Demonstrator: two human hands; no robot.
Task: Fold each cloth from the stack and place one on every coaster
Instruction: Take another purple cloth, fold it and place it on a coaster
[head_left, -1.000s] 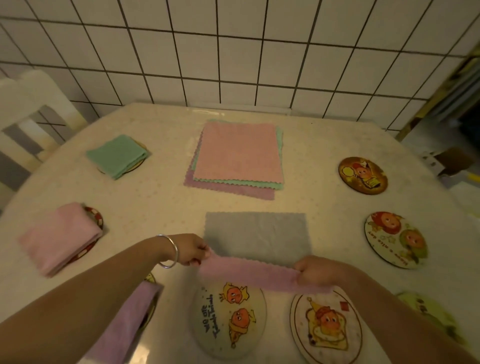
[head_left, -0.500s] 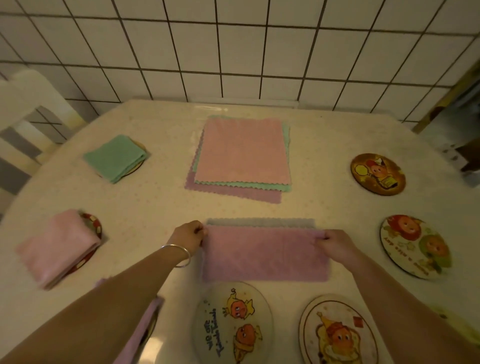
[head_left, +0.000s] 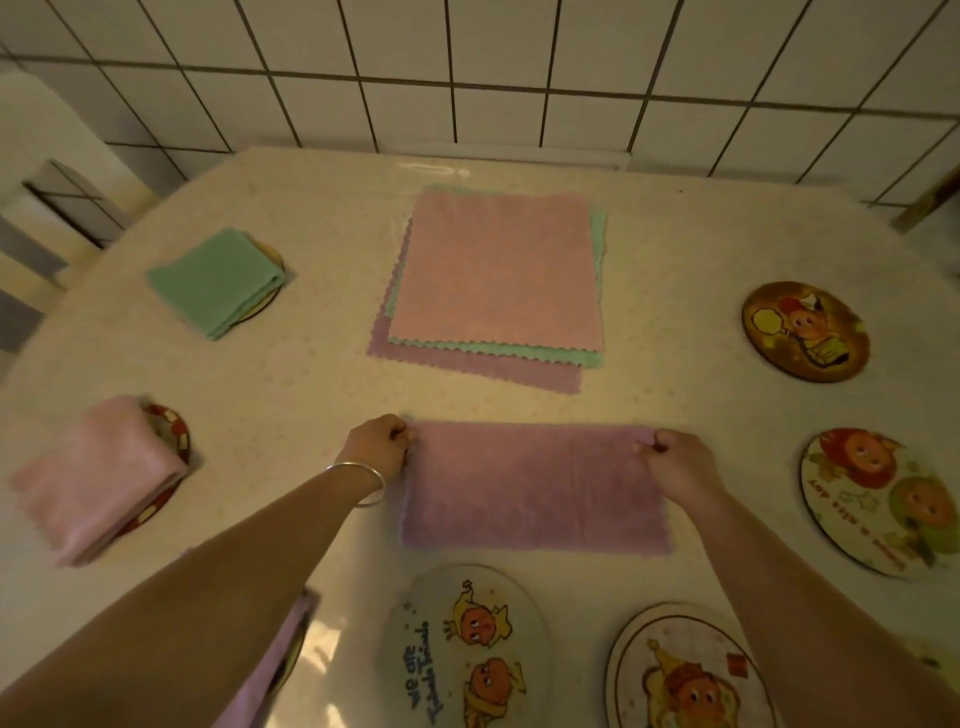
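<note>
Both hands are pinching the far corners of the purple cloth (head_left: 535, 486), left hand (head_left: 378, 448) at the left, right hand (head_left: 675, 460) opposite. It is lying half-folded near the stack (head_left: 493, 280); letting go unevenly risks skewing the layers.

Lilac cloth (head_left: 535, 488); pink-green-lilac stack (head_left: 493, 280); cartoon-printed coasters (head_left: 805, 332)

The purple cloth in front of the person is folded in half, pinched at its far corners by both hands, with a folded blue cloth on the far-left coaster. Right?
Not quite. In the head view the cloth on the far-left coaster is green, not blue. The purple cloth, left hand and right hand are as stated.
</note>
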